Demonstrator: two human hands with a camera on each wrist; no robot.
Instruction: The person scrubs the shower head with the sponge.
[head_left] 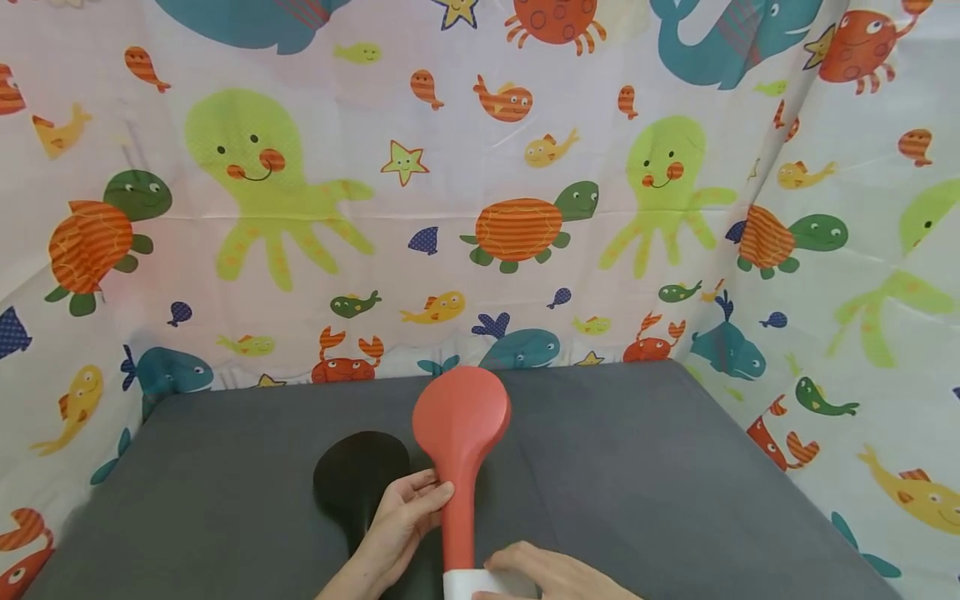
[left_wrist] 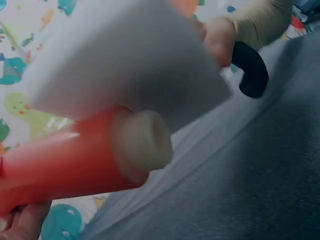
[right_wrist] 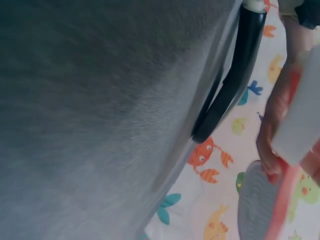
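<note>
A red hand shower head [head_left: 461,417] stands up in front of me. My left hand [head_left: 405,525] holds it by the handle. In the left wrist view its handle [left_wrist: 75,155] ends in a whitish collar [left_wrist: 147,142], and the right wrist view shows its grey face [right_wrist: 257,205]. My right hand [head_left: 558,575] grips a white block-like thing [left_wrist: 125,65] close against the lower handle; its exact kind is unclear. Behind my left hand lies a black hand shower head [head_left: 360,475], its handle [right_wrist: 237,70] pale-tipped in the right wrist view.
A dark grey cloth-covered table [head_left: 637,467] spreads under everything. Around its back and sides hangs a white curtain [head_left: 472,175] printed with sea animals.
</note>
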